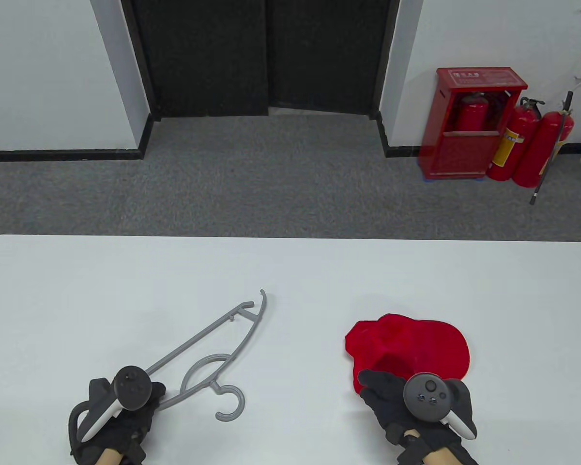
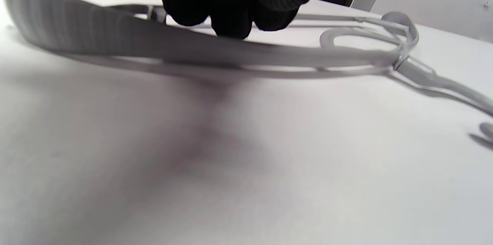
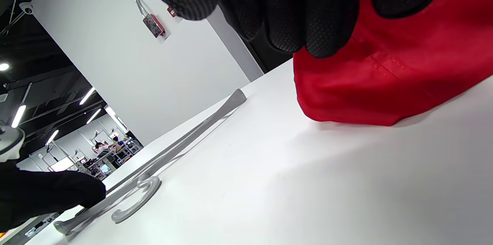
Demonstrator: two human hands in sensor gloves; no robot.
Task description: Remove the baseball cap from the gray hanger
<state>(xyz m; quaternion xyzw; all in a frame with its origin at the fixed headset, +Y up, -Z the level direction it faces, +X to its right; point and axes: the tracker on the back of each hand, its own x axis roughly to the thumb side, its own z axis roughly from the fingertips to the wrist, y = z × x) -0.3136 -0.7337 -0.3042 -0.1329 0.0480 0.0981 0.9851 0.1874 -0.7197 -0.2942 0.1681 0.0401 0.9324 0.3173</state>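
The gray hanger (image 1: 198, 337) lies flat on the white table (image 1: 290, 271), left of centre, with its hook toward the near edge. My left hand (image 1: 152, 395) holds the hanger's near end; in the left wrist view its fingertips (image 2: 231, 17) press on the hanger's arm (image 2: 269, 54). The red baseball cap (image 1: 426, 346) lies on the table to the right, apart from the hanger. My right hand (image 1: 377, 382) grips the cap's near edge; in the right wrist view its fingers (image 3: 292, 25) close on the red fabric (image 3: 404, 67). The hanger (image 3: 185, 141) also shows there.
Beyond the table's far edge is grey carpet. A red fire cabinet (image 1: 474, 131) and extinguishers (image 1: 542, 145) stand at the back right. Dark double doors (image 1: 266, 53) are at the back.
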